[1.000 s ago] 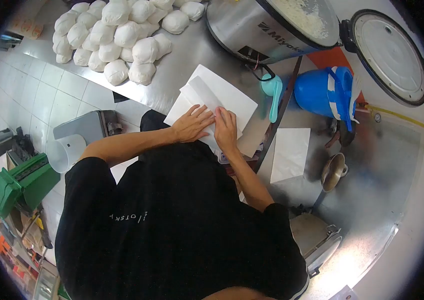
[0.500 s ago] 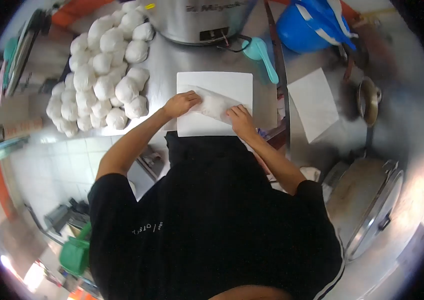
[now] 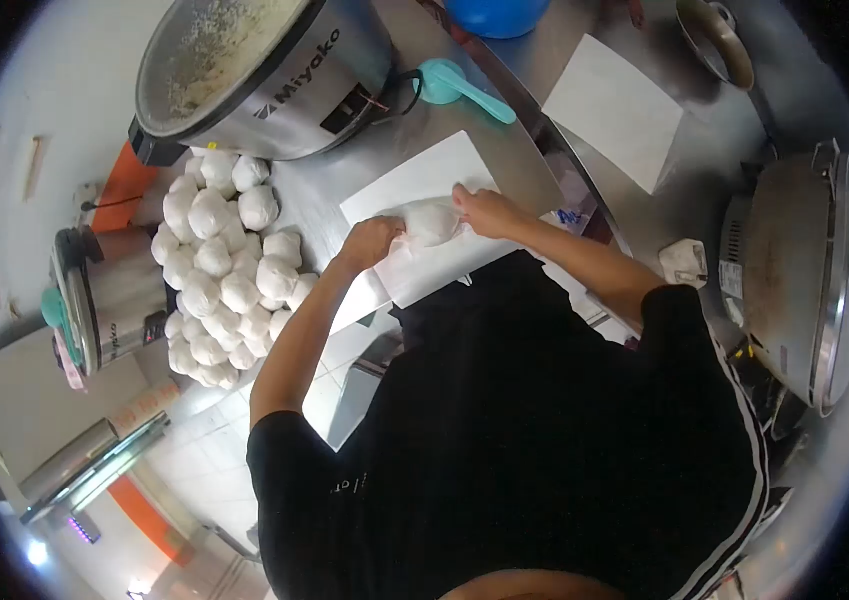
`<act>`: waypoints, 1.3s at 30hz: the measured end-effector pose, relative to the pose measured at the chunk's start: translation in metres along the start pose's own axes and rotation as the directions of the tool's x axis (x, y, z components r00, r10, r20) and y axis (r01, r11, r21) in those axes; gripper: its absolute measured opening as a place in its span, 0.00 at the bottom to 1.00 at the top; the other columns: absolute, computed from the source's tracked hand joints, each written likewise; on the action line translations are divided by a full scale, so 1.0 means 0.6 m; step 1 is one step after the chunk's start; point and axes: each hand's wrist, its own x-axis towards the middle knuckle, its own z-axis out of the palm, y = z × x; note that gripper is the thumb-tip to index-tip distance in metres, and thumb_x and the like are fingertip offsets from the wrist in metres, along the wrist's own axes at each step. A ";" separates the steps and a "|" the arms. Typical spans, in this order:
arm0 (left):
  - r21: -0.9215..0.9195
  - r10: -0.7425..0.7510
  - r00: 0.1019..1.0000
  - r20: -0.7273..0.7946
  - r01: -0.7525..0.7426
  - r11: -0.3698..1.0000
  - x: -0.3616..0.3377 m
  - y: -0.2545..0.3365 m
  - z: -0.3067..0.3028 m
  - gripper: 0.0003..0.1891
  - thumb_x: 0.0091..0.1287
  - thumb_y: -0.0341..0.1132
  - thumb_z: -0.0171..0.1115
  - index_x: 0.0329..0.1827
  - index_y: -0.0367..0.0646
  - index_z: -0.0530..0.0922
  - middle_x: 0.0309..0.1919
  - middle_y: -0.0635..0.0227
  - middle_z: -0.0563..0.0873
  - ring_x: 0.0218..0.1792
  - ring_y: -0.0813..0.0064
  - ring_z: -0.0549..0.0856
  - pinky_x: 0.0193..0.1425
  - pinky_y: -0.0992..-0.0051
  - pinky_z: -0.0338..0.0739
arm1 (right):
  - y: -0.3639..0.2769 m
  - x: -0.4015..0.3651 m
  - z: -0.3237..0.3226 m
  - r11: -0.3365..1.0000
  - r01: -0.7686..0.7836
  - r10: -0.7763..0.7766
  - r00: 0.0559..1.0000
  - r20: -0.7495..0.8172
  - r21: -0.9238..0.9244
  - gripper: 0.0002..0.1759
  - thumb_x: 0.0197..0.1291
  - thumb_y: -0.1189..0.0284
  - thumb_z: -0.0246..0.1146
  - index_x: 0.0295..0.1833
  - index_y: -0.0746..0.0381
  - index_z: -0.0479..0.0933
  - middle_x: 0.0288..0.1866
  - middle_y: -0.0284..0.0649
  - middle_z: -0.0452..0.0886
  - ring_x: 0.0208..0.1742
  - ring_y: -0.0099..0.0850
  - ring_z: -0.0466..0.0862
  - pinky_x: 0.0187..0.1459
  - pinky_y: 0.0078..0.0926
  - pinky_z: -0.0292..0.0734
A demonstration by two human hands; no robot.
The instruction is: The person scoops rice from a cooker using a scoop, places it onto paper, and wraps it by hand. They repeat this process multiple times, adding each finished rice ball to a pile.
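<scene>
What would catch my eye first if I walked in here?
Probably the heap of white bundles on the steel counter, at the picture's left. Just above stands a big open Miyako cooker with pale, grainy contents. Centrally, the left hand and right hand hold a single wrap over white paper.

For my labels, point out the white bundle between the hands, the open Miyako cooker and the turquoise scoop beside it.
White bundle (image 3: 431,226), head view: middle of its bulge.
Open Miyako cooker (image 3: 289,102), head view: its outer metal wall.
Turquoise scoop (image 3: 441,82), head view: its bowl.
</scene>
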 end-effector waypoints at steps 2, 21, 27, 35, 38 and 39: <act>0.043 -0.111 0.970 0.216 0.104 0.994 0.028 0.004 -0.024 0.09 0.62 0.32 0.60 0.45 0.42 0.75 0.36 0.57 0.85 0.39 0.55 0.84 0.44 0.59 0.78 | -0.003 0.040 -0.012 0.995 0.017 -0.013 0.999 0.040 -0.103 0.17 0.51 0.70 0.67 0.45 0.64 0.75 0.41 0.47 0.82 0.44 0.49 0.83 0.43 0.44 0.78; -0.001 -0.346 0.882 -0.321 0.365 0.931 0.015 0.083 0.054 0.03 0.63 0.28 0.51 0.35 0.39 0.73 0.32 0.51 0.82 0.32 0.47 0.84 0.34 0.53 0.78 | 0.009 -0.003 0.056 0.995 0.076 -0.059 0.969 -0.241 0.060 0.12 0.61 0.74 0.53 0.47 0.69 0.74 0.43 0.55 0.78 0.41 0.55 0.81 0.45 0.48 0.77; -0.296 -0.358 0.909 -0.211 0.290 0.910 0.003 0.078 0.069 0.08 0.60 0.24 0.54 0.40 0.32 0.68 0.31 0.47 0.81 0.31 0.45 0.83 0.35 0.53 0.79 | 0.026 -0.042 0.108 0.952 0.305 -0.287 0.870 -0.401 -0.019 0.15 0.67 0.70 0.48 0.52 0.70 0.68 0.43 0.57 0.76 0.45 0.54 0.79 0.48 0.47 0.74; -0.531 -0.348 0.934 -0.076 0.258 0.807 0.041 0.066 0.007 0.16 0.62 0.22 0.54 0.54 0.38 0.68 0.35 0.52 0.83 0.36 0.60 0.85 0.41 0.68 0.79 | 0.029 -0.041 0.106 0.969 0.247 -0.227 0.907 -0.355 0.011 0.13 0.68 0.72 0.46 0.51 0.70 0.66 0.44 0.57 0.73 0.45 0.55 0.76 0.47 0.50 0.72; -0.670 -0.383 0.896 -0.224 0.144 0.728 0.038 0.097 0.017 0.14 0.65 0.25 0.54 0.54 0.39 0.71 0.46 0.45 0.81 0.47 0.52 0.82 0.50 0.63 0.77 | 0.043 -0.037 0.135 0.966 0.250 -0.207 0.904 -0.373 0.070 0.12 0.65 0.75 0.49 0.50 0.71 0.68 0.47 0.56 0.72 0.46 0.53 0.75 0.48 0.48 0.72; -0.693 -0.477 0.870 -0.123 0.269 0.668 0.048 0.115 0.020 0.15 0.67 0.27 0.53 0.56 0.37 0.70 0.50 0.45 0.79 0.51 0.50 0.80 0.52 0.61 0.76 | 0.044 -0.034 0.136 0.964 0.222 -0.158 0.919 -0.361 0.145 0.12 0.64 0.76 0.51 0.49 0.72 0.68 0.48 0.55 0.71 0.47 0.52 0.75 0.49 0.47 0.72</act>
